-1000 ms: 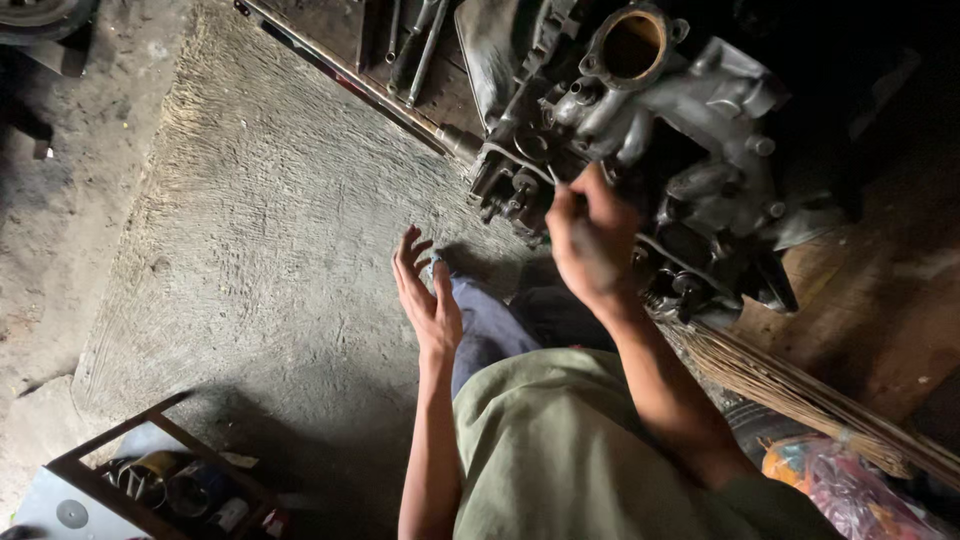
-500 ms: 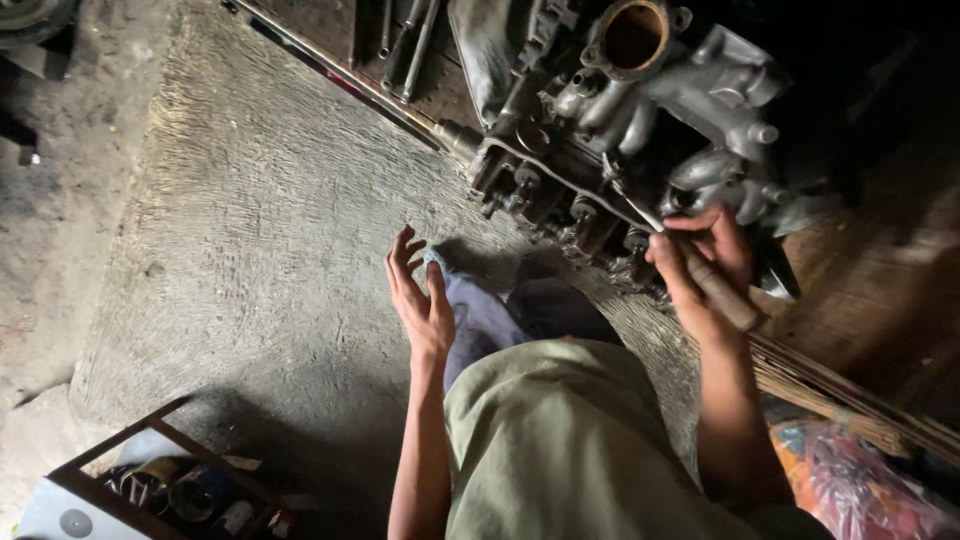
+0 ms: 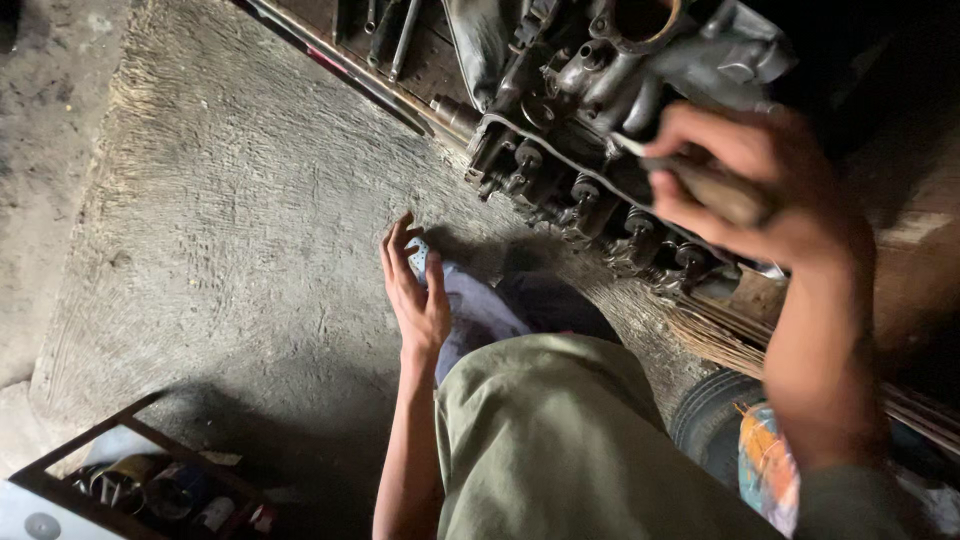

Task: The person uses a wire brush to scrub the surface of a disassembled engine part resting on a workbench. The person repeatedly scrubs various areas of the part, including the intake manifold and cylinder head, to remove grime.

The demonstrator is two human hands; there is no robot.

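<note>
A greasy grey engine block (image 3: 600, 110) lies on the ground at the top of the view, with a row of valve parts along its near edge. My right hand (image 3: 760, 190) is raised in front of it, closed around a wooden-handled tool (image 3: 715, 190) whose thin metal shaft points left toward the engine. My left hand (image 3: 415, 290) hangs lower, fingers spread and slightly curled, holding nothing, just above a pale sandal on my foot (image 3: 480, 310). My knee in olive trousers (image 3: 570, 440) fills the bottom centre.
Rough concrete floor (image 3: 220, 220) spreads to the left. Long metal rods and tools (image 3: 370, 60) lie along the top. A wooden tray (image 3: 130, 480) with cans and small parts sits bottom left. A tyre (image 3: 715, 420) and straw broom (image 3: 720, 335) lie at right.
My right hand has lifted away from the engine and come up toward the camera, still holding the tool. The left hand has stayed almost still.
</note>
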